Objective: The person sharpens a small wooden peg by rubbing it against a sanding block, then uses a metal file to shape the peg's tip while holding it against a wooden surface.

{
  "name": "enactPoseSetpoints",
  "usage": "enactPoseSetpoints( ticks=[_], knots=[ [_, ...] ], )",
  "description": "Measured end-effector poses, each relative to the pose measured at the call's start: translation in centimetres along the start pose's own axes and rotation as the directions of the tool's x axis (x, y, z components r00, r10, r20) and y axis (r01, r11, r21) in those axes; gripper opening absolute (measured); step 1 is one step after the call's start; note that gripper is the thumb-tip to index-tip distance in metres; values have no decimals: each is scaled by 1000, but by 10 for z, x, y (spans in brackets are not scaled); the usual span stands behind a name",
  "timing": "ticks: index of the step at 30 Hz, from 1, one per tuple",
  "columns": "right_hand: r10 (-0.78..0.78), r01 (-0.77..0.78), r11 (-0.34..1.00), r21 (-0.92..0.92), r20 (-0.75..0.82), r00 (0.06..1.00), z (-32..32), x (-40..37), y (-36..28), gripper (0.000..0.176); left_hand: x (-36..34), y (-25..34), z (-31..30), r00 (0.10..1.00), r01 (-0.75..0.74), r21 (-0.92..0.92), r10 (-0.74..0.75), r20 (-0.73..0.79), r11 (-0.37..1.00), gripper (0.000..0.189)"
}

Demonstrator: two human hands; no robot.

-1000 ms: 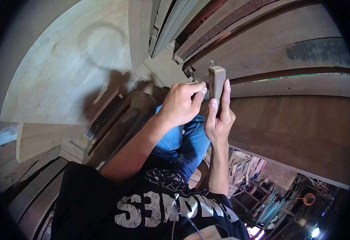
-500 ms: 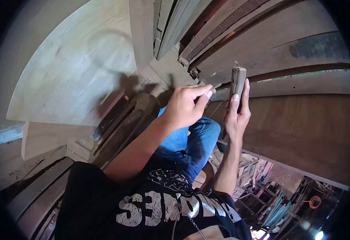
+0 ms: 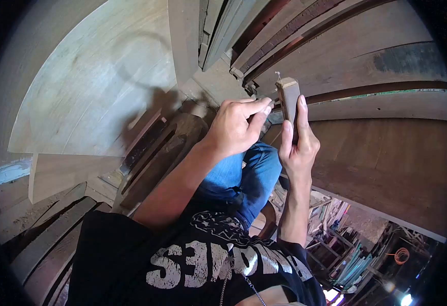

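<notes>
My right hand (image 3: pixel 300 148) grips a narrow wooden block (image 3: pixel 288 99) upright, with its thumb on the near side and a finger stretched along the far side. A thin curl of shaving (image 3: pixel 278 76) sticks up from the block's top end. Just left of it, my left hand (image 3: pixel 237 125) is closed, with thumb and forefinger pinching a small thin piece (image 3: pixel 271 101). That piece points at the block's side, right by its upper part; most of it is hidden in the fingers.
A large pale curved board (image 3: pixel 95 86) stands at the left. Below it is a dark slotted wooden part (image 3: pixel 167 148). Long planks (image 3: pixel 335 56) and a broad brown panel (image 3: pixel 381 158) fill the right. Stacked scrap and an orange coil (image 3: pixel 401 256) lie lower right.
The wooden block in my right hand has moved left and turned, so its top end shows more. My left hand's pinched tip now sits closer to the block.
</notes>
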State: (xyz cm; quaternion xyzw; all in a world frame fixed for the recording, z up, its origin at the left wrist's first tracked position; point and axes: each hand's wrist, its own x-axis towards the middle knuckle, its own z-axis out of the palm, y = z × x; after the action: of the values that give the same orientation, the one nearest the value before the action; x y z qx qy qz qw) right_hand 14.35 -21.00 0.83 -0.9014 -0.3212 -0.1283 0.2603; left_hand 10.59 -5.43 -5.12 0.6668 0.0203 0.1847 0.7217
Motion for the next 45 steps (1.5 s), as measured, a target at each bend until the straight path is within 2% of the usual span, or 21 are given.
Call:
enactPoseSetpoints(
  ticks=[2,3,4,6,7,8,15,21,22,24,25,26,27,28,30,32,33,37,38,44,45],
  knots=[
    [226,-150,916,-373,168,960,-6,7,13,53,1,9,0,985,-136,3,135,112,991,21],
    [319,-242,912,-332,200,926,-9,5,32,52,-3,22,8,981,-177,-48,181,76,983,20],
    [205,-200,977,-76,57,977,-7,2,38,53,-6,15,14,978,-195,-80,200,64,978,20],
    [291,-290,957,21,-26,956,-15,-5,31,52,-3,-4,10,982,-189,65,189,16,980,21],
    [347,-346,937,44,-14,938,-21,-4,18,52,0,-1,9,990,-142,-4,141,-30,990,21],
    [425,-425,902,80,13,905,-27,-3,7,52,1,4,4,998,-59,7,58,23,998,20],
    [87,-85,991,101,-17,996,-20,-13,-12,53,0,0,8,988,-145,67,149,-49,987,21],
    [-48,46,998,-49,-32,998,-9,-10,-4,53,0,0,3,993,-114,63,116,-33,992,19],
    [-49,47,998,-50,-35,998,-7,-9,-2,53,1,-5,2,987,-149,102,154,-41,984,19],
    [145,-129,960,-250,45,988,-6,-3,4,53,-2,-1,8,980,-187,132,195,-44,973,18],
    [213,-199,939,-281,20,977,-5,3,25,53,-4,8,12,982,-189,41,189,-12,981,19],
    [288,-283,933,-222,-8,958,-11,2,36,54,-5,14,14,982,-183,-51,185,33,982,19],
    [220,-229,964,-132,-81,972,-16,4,36,54,-5,7,10,969,-245,96,240,57,965,20],
    [155,-162,986,-34,-153,976,-20,8,28,54,1,6,7,968,-250,106,246,43,963,20],
    [266,-267,964,-19,-58,962,-38,7,5,54,2,5,7,986,-167,147,166,18,975,19],
    [202,-201,979,38,-34,979,-40,6,-7,53,2,3,9,993,-112,133,108,39,985,18],
    [46,-43,999,30,-114,992,-34,4,-4,52,1,4,10,992,-129,113,130,0,985,16],
    [3,-1,999,41,-39,999,-25,-5,-14,53,2,11,5,993,-105,109,110,-36,988,14],
    [-74,75,997,5,-69,995,-20,-3,-14,52,2,13,4,993,-106,100,109,-34,989,13],
    [-33,25,989,-145,-55,998,-4,-8,7,52,1,9,9,974,-195,167,211,-81,966,11],
    [236,-133,836,-532,131,963,-13,2,9,52,0,17,10,968,-219,119,231,-100,969,10]
  ],
)
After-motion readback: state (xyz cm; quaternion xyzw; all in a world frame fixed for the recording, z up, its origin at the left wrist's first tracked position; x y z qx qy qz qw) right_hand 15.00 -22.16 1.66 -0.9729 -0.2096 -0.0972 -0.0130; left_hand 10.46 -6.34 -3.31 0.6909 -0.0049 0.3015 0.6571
